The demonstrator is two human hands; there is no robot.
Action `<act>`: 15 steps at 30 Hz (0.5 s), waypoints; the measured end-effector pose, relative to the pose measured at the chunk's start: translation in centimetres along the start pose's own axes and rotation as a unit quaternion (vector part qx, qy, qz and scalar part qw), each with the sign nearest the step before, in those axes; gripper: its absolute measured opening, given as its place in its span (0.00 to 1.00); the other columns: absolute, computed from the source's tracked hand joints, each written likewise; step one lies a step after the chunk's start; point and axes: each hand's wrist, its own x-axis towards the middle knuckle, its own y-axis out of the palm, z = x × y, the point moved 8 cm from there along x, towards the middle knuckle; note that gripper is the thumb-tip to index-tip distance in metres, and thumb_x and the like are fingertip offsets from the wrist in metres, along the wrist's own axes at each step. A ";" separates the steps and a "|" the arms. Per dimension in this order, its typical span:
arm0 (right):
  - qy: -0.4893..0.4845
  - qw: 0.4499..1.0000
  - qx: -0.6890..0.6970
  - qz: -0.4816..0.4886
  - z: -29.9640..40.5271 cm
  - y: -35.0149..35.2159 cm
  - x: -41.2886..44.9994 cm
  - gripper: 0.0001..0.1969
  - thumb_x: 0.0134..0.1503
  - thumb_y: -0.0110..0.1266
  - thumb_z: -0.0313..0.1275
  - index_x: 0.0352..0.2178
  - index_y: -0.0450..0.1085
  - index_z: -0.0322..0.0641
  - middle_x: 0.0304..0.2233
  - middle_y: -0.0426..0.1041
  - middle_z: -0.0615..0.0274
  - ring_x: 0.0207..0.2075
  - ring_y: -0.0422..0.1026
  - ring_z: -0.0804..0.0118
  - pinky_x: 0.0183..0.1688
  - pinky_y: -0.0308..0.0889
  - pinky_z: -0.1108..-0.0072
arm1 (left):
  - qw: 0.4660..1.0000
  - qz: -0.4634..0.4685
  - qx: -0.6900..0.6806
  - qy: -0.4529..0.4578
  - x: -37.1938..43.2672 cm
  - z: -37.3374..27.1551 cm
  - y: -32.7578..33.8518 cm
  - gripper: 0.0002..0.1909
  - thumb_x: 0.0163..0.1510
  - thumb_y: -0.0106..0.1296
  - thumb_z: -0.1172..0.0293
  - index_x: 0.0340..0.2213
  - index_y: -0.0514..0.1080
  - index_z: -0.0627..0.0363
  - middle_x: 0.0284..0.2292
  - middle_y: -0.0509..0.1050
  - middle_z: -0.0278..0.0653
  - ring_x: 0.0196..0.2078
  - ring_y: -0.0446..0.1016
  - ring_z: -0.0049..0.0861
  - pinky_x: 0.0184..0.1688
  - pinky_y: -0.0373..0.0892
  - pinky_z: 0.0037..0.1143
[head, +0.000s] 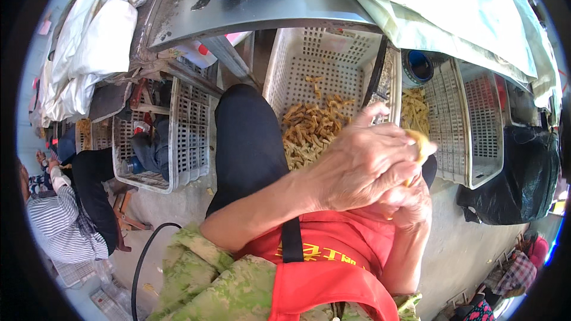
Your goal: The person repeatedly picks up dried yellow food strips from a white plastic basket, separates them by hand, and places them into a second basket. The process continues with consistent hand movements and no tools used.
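My left hand [357,167] reaches across in front of my body, its fingers closed around a small yellowish piece [418,142] that is blurred. Beneath and behind it, my right hand [408,200] meets the left and grips the same piece; its fingers are partly hidden. What the piece is made of cannot be made out. Beyond my hands a white perforated plastic crate [285,60] stands at my knees, with a heap of short brown pieces [308,122] in it. Paler, greenish pieces [301,156] lie at the heap's near side, partly covered by my left hand.
A metal table [267,18] overhangs the crate. To the right, another plastic crate [448,111] holds pale yellow strips [414,107] near a round blue-lined container [419,66]. A black plastic bag [517,183] lies beside it. A co-worker [67,227] sits at the left near a crate [189,129].
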 end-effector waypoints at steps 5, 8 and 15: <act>-0.279 0.804 -0.500 -0.162 5.9 -0.7 -1.1 0.09 0.31 0.60 0.19 0.20 0.74 0.35 0.19 0.68 0.66 0.17 0.61 0.79 0.18 0.53 0.86 | 0.957 0.127 -0.031 -0.260 -3.3 4.8 -0.6 0.07 0.44 0.55 0.74 0.29 0.75 0.63 0.23 0.75 0.36 0.22 0.71 0.23 0.29 0.65 0.21; -0.236 0.858 -0.412 -0.193 4.9 -1.3 -1.0 0.08 0.36 0.61 0.17 0.23 0.75 0.35 0.20 0.71 0.66 0.18 0.65 0.78 0.20 0.57 0.86 | 0.929 0.062 -0.222 -0.288 -3.8 5.9 -0.2 0.08 0.51 0.51 0.74 0.31 0.73 0.67 0.25 0.73 0.35 0.25 0.69 0.15 0.30 0.67 0.19; -0.117 0.927 -0.290 -0.207 1.7 -5.0 -2.2 0.08 0.39 0.60 0.19 0.26 0.74 0.30 0.20 0.71 0.67 0.20 0.65 0.81 0.22 0.58 0.89 | 0.953 0.002 -0.209 -0.219 -4.4 5.1 -0.2 0.06 0.52 0.50 0.72 0.25 0.69 0.64 0.30 0.63 0.35 0.30 0.63 0.16 0.31 0.62 0.16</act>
